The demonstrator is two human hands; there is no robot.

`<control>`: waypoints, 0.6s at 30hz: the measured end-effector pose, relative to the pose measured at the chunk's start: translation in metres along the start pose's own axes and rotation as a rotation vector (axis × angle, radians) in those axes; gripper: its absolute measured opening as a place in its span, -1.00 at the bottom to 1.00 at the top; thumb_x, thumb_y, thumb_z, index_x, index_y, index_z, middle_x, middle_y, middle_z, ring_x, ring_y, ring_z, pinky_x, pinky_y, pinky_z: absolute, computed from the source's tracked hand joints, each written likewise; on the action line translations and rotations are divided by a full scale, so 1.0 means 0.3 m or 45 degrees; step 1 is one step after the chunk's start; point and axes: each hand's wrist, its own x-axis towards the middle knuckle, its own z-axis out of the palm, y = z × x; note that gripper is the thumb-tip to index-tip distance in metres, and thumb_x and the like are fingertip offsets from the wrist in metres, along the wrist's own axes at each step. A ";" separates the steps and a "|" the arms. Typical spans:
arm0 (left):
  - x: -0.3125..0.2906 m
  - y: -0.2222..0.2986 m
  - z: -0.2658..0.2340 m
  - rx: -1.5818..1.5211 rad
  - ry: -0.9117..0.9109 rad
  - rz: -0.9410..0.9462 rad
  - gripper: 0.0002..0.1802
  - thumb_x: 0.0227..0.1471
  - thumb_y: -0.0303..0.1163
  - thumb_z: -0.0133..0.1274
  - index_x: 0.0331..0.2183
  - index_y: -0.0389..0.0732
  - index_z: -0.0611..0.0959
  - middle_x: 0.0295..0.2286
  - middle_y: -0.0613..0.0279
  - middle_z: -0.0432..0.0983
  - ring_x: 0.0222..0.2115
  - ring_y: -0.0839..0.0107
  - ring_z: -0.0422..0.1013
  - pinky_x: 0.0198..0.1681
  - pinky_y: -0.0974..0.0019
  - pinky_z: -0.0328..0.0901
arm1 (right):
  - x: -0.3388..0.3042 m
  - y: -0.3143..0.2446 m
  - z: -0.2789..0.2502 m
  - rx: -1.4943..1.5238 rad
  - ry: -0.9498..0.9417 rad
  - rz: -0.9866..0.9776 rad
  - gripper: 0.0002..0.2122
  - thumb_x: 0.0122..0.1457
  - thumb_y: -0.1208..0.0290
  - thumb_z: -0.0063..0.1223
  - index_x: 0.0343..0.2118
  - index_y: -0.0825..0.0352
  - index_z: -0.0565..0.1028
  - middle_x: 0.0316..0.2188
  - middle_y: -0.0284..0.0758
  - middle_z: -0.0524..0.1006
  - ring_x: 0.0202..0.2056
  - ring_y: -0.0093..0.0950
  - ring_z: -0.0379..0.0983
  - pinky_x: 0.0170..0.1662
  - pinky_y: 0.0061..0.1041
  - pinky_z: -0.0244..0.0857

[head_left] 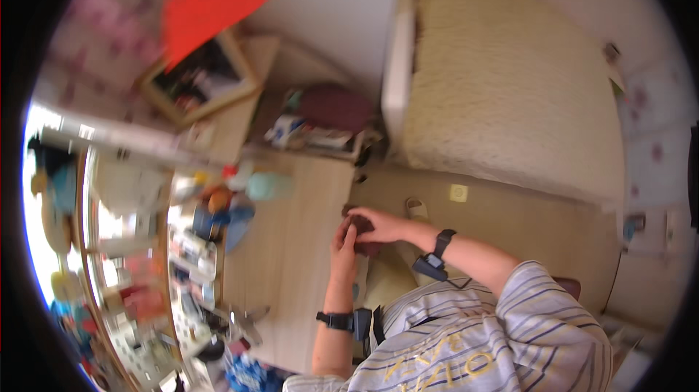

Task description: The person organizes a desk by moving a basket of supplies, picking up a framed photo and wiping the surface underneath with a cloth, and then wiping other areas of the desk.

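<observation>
A small dark maroon object [362, 225] is held between the left hand [343, 238] and the right hand [381, 225] beside the near edge of the pale wooden bench [291, 264], and its exact kind cannot be told through the blur. The grip of each hand is seen to be narrow, with the fingers curled about the object and the left thumb laid against it. Farther along the bench, a pale green bottle [262, 185] is placed, well apart from both hands.
</observation>
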 end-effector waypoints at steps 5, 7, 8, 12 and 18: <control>0.060 0.005 0.423 0.237 -0.439 -0.217 -0.42 0.20 -0.26 -0.09 0.17 -0.28 0.22 0.08 0.19 0.26 0.06 0.38 0.23 0.08 0.30 0.18 | -0.216 -0.003 -0.383 -0.329 0.267 0.238 -0.52 -0.06 0.49 0.16 0.01 0.27 0.39 -0.12 -0.19 0.49 -0.08 -0.24 0.42 -0.04 -0.35 0.30; 0.098 -0.032 0.656 0.384 -0.620 -0.202 -0.42 0.19 -0.27 -0.07 0.17 -0.27 0.22 0.08 0.20 0.26 0.06 0.37 0.23 0.06 0.29 0.20 | -0.364 -0.015 -0.573 -0.299 0.528 0.292 -0.63 -0.05 0.57 0.04 -0.09 0.26 0.46 -0.21 -0.18 0.53 -0.13 -0.23 0.45 -0.12 -0.30 0.34; 0.121 -0.069 0.778 0.483 -0.727 -0.183 -0.41 0.19 -0.29 -0.06 0.17 -0.27 0.22 0.07 0.20 0.26 0.06 0.36 0.23 0.05 0.28 0.22 | -0.441 0.015 -0.663 -0.281 0.672 0.319 -0.66 -0.04 0.59 0.00 -0.13 0.26 0.48 -0.24 -0.17 0.54 -0.15 -0.21 0.45 -0.16 -0.29 0.35; 0.231 -0.268 1.265 0.582 -1.028 -0.048 -0.42 0.14 -0.48 -0.07 0.17 -0.20 0.18 0.05 0.11 0.26 0.00 0.31 0.30 -0.05 0.25 0.34 | -0.790 0.050 -1.030 -0.326 1.229 0.257 -0.77 0.01 0.55 -0.03 -0.24 0.26 0.50 -0.33 -0.17 0.56 -0.24 -0.18 0.47 -0.20 -0.30 0.33; 0.159 -0.629 2.168 0.903 -1.476 -0.242 -0.48 0.06 -0.47 0.05 0.06 -0.32 0.32 -0.06 0.10 0.37 -0.09 0.31 0.37 -0.11 0.25 0.40 | -1.536 0.082 -1.489 -0.157 1.938 0.186 -0.81 0.02 0.51 0.01 -0.26 0.26 0.49 -0.35 -0.21 0.56 -0.28 -0.24 0.48 -0.21 -0.34 0.33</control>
